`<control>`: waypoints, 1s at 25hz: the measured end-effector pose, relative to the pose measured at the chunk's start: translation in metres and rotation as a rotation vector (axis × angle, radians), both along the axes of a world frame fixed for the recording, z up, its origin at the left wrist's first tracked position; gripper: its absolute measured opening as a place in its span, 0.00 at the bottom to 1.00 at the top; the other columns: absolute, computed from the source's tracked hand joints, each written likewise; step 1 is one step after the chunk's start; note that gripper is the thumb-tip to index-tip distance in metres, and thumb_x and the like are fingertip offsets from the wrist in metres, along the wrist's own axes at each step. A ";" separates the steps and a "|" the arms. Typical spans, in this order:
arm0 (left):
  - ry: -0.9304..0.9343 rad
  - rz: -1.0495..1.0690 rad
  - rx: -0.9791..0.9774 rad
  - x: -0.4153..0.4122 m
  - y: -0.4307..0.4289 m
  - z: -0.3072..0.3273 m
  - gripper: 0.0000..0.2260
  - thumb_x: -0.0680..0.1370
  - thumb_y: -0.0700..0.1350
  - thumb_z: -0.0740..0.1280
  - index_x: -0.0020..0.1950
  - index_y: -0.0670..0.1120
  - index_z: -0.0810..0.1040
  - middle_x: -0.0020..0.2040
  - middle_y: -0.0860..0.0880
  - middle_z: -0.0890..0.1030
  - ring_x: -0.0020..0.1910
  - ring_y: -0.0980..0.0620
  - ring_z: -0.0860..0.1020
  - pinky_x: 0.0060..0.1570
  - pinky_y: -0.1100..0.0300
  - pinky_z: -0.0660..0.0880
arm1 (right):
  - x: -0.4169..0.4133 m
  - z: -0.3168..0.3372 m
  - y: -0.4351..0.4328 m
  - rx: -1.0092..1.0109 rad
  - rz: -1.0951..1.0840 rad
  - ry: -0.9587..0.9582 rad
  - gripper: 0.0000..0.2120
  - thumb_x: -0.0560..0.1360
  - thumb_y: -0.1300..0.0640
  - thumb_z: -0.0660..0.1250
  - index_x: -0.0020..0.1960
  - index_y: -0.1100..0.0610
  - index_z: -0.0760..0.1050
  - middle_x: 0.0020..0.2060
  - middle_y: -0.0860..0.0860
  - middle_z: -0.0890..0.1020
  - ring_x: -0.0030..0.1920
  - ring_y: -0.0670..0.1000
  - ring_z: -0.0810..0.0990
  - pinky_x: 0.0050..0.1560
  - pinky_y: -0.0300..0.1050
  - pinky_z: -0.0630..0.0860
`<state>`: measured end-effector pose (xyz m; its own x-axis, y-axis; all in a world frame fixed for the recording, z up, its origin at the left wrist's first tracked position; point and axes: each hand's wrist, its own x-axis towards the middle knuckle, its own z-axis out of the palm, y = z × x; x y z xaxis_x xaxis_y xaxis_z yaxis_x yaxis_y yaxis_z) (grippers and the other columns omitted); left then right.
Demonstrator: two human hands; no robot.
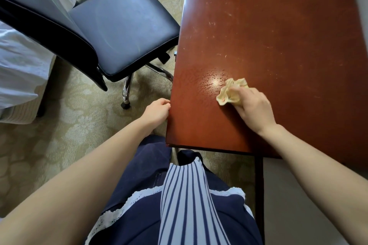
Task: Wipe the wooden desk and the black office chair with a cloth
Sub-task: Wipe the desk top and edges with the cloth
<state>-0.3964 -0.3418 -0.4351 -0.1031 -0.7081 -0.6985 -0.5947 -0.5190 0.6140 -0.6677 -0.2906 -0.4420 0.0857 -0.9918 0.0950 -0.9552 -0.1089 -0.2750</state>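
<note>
right hand (253,108) clamps the cloth (232,91) on the table (278,36), wiping underway; left hand (157,111) curled on its edge (chair (123,26) next).

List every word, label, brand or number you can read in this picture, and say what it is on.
None: no readable text anywhere.
The wooden desk shows only scratches and a wet sheen.
The black office chair, the cloth in the right hand, and the striped clothing carry no lettering.
</note>
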 end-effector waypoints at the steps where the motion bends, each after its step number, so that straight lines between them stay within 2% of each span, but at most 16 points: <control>1: -0.006 -0.007 0.000 0.000 0.000 -0.001 0.15 0.81 0.43 0.54 0.64 0.46 0.74 0.58 0.46 0.79 0.56 0.46 0.78 0.62 0.50 0.71 | 0.004 -0.002 -0.009 0.009 -0.103 -0.012 0.17 0.73 0.59 0.71 0.61 0.56 0.74 0.47 0.55 0.81 0.47 0.60 0.78 0.46 0.52 0.72; 4: -0.008 -0.031 0.012 0.000 -0.002 -0.001 0.15 0.82 0.46 0.54 0.64 0.46 0.74 0.57 0.47 0.79 0.56 0.47 0.78 0.61 0.51 0.72 | 0.031 -0.008 -0.027 0.079 -0.281 -0.113 0.20 0.75 0.55 0.66 0.66 0.51 0.69 0.56 0.53 0.79 0.59 0.59 0.73 0.60 0.55 0.66; 6: -0.023 -0.042 0.017 -0.001 -0.004 0.000 0.16 0.82 0.50 0.53 0.62 0.46 0.75 0.57 0.47 0.79 0.56 0.46 0.78 0.62 0.49 0.71 | 0.051 -0.009 -0.027 0.127 -0.269 -0.160 0.19 0.75 0.48 0.64 0.65 0.48 0.69 0.64 0.50 0.75 0.69 0.57 0.65 0.69 0.57 0.57; 8: -0.064 -0.050 -0.025 -0.003 -0.006 0.000 0.18 0.82 0.53 0.53 0.63 0.45 0.75 0.59 0.46 0.79 0.57 0.45 0.77 0.63 0.48 0.70 | 0.066 -0.009 -0.020 0.150 -0.215 -0.215 0.18 0.76 0.41 0.60 0.63 0.46 0.70 0.66 0.49 0.73 0.72 0.56 0.62 0.71 0.57 0.52; 10: -0.078 -0.099 -0.180 -0.006 -0.005 0.000 0.18 0.81 0.51 0.59 0.69 0.45 0.69 0.65 0.45 0.75 0.62 0.46 0.74 0.64 0.52 0.69 | 0.080 -0.005 -0.007 0.160 -0.153 -0.315 0.17 0.78 0.43 0.58 0.63 0.45 0.71 0.64 0.50 0.76 0.71 0.55 0.64 0.71 0.54 0.51; 13: -0.100 -0.410 -0.460 -0.007 -0.001 -0.001 0.32 0.76 0.45 0.68 0.76 0.45 0.57 0.75 0.46 0.61 0.74 0.47 0.60 0.70 0.58 0.59 | 0.095 -0.004 0.021 0.107 -0.029 -0.317 0.19 0.75 0.52 0.66 0.66 0.49 0.71 0.57 0.53 0.79 0.67 0.57 0.69 0.70 0.54 0.56; 15: -0.238 -0.712 -0.563 -0.006 0.000 -0.005 0.39 0.75 0.50 0.69 0.78 0.45 0.49 0.79 0.47 0.48 0.77 0.48 0.48 0.74 0.52 0.53 | 0.097 -0.007 0.039 0.041 0.046 -0.236 0.23 0.70 0.57 0.71 0.64 0.54 0.72 0.54 0.52 0.80 0.63 0.57 0.73 0.67 0.55 0.63; 17: -0.426 -0.959 -0.631 -0.004 -0.001 -0.009 0.42 0.75 0.60 0.65 0.78 0.46 0.44 0.78 0.48 0.41 0.77 0.48 0.42 0.74 0.48 0.48 | 0.087 -0.011 0.050 -0.003 0.109 -0.178 0.22 0.68 0.60 0.74 0.61 0.57 0.75 0.54 0.51 0.81 0.61 0.56 0.76 0.63 0.55 0.69; 21: -0.647 -1.123 -0.724 -0.006 0.000 -0.014 0.45 0.73 0.68 0.58 0.78 0.44 0.41 0.78 0.45 0.42 0.77 0.46 0.43 0.73 0.46 0.43 | 0.052 -0.015 0.054 -0.069 0.218 -0.034 0.14 0.71 0.57 0.69 0.56 0.55 0.79 0.56 0.50 0.82 0.58 0.54 0.79 0.55 0.51 0.74; 23: -0.711 -1.154 -0.747 -0.008 -0.001 -0.014 0.46 0.72 0.69 0.58 0.78 0.44 0.42 0.78 0.44 0.44 0.77 0.46 0.45 0.73 0.44 0.43 | 0.036 -0.015 0.044 -0.077 0.182 0.021 0.13 0.72 0.55 0.67 0.55 0.55 0.80 0.54 0.52 0.81 0.55 0.57 0.79 0.50 0.52 0.75; 25: -0.730 -1.167 -0.748 -0.009 -0.002 -0.013 0.46 0.72 0.69 0.58 0.78 0.43 0.43 0.78 0.43 0.45 0.77 0.45 0.46 0.73 0.44 0.44 | 0.022 -0.015 0.027 -0.064 0.076 0.052 0.13 0.70 0.57 0.71 0.55 0.56 0.79 0.53 0.56 0.80 0.53 0.60 0.78 0.47 0.54 0.74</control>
<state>-0.4059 -0.3435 -0.4485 -0.6302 -0.6772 -0.3798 -0.7079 0.7021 -0.0772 -0.6456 -0.2631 -0.4569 0.1671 -0.9742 0.1516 -0.9563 -0.1976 -0.2156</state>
